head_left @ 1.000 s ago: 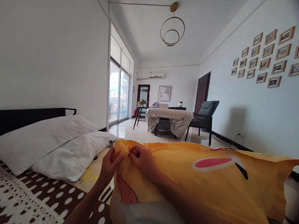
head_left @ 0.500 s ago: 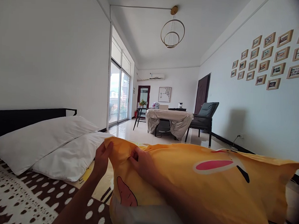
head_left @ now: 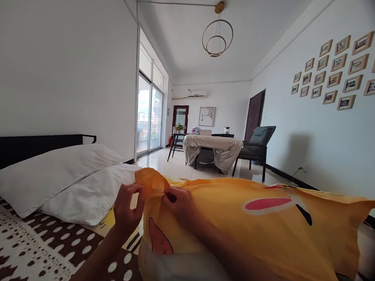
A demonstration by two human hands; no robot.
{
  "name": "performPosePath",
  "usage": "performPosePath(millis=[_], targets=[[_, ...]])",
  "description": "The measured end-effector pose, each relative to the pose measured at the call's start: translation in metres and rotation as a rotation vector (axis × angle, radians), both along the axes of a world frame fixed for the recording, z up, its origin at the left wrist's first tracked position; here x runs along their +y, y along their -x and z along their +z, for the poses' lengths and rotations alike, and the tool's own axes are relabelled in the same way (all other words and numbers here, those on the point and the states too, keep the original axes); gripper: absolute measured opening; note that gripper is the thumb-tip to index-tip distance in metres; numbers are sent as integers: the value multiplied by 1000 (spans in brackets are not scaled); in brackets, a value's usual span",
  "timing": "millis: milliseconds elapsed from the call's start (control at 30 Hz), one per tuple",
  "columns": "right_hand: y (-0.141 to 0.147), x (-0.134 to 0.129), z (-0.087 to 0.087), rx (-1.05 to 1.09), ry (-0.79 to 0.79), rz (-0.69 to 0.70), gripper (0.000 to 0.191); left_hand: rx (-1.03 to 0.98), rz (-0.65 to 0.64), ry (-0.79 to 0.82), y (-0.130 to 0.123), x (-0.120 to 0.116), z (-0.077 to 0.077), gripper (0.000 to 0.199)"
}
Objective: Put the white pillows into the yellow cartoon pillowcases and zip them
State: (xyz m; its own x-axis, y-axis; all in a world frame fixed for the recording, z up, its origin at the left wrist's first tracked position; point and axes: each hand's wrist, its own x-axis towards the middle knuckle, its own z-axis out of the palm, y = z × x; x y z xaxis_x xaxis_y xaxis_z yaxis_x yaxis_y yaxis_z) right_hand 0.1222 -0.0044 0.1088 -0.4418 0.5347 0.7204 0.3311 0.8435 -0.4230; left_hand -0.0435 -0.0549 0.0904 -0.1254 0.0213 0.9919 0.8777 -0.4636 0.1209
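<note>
Pillowcase; left hand curled at edge

The left hand is bare, with slim fingers and a thumb; just behind it is a thin, bare wrist, then a smooth, bare forearm that gets wider farther back; the right hand is bare too, with a round back; behind it the bare forearm is long and smooth; its fingernails are too dark to tell.

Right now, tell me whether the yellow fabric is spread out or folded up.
Spread out: the yellow fabric stretches lengthwise towards the picture's right edge, though it is bunched at the right hand.
</note>
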Motion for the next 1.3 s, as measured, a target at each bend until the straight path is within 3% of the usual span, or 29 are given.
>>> performPosePath(millis=[100, 233, 600, 733, 900, 1133, 1300], targets=[[1, 0, 0, 13, -8, 12, 12, 153, 2, 222, -6, 1, -4, 13], [1, -2, 2, -13, -30, -3, 17, 73, -107, 448, -11, 6, -2, 18], [-2, -1, -1, -74, -45, -21, 15, -258, -329, 656, -3, 0, 14, 28], [-2, -1, -1, -152, -65, -81, 13, -312, -433, 714, -4, -4, 18, 30], [-1, -2, 2, -187, -30, -128, 12, -314, -462, 720, -14, -9, 17, 29], [-4, -4, 13, 10, 346, 185, 6, -253, -364, 652, -18, -8, 13, 24], [-2, -9, 12, 118, 344, 293, 13, -320, -359, 617, -14, -5, 17, 27]])
